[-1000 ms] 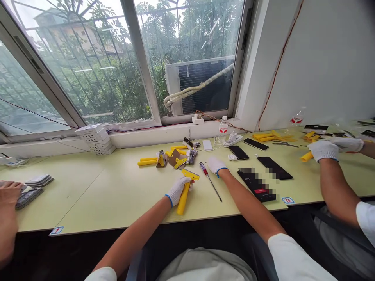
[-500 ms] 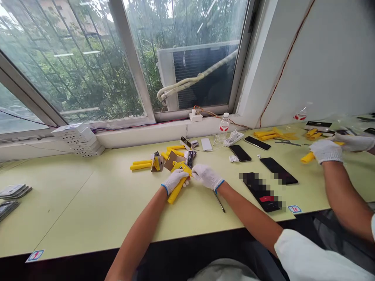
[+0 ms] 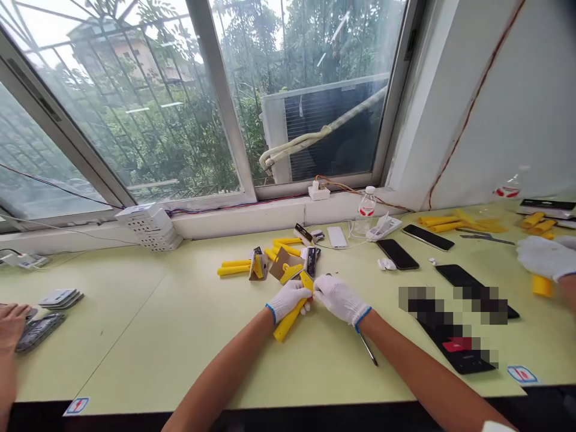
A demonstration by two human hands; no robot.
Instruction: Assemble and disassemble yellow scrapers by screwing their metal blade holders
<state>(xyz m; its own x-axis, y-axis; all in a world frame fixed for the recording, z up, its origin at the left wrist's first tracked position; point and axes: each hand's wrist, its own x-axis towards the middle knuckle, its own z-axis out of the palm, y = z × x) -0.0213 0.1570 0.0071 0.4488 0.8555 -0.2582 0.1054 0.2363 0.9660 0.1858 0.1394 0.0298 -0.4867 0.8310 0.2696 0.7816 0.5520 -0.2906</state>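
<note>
My left hand (image 3: 288, 302), in a white knit glove with a blue cuff, is closed round a yellow-handled scraper (image 3: 288, 324), its handle slanting down to the left. My right hand (image 3: 339, 298), gloved alike, has its fingers pinched together at the scraper's head; what they hold is too small to tell. Just beyond lie an open brown cardboard package (image 3: 284, 263) with a yellow piece on it and several yellow handles (image 3: 288, 247). A second packaged scraper (image 3: 236, 268) rests to the left. Below my right wrist shows a thin dark screwdriver (image 3: 369, 350).
Phones (image 3: 398, 254) lie to the right, near a water bottle (image 3: 366, 213) and a power strip (image 3: 384, 226). A co-worker's gloved hand (image 3: 542, 258) is at the far right, another person's bare hand (image 3: 11, 327) at the far left. White boxes (image 3: 150, 227) stand by the window.
The view has shifted, so the table things appear lower and further right. My hands stay together at the scraper. Another person's hand now shows at the left edge.
</note>
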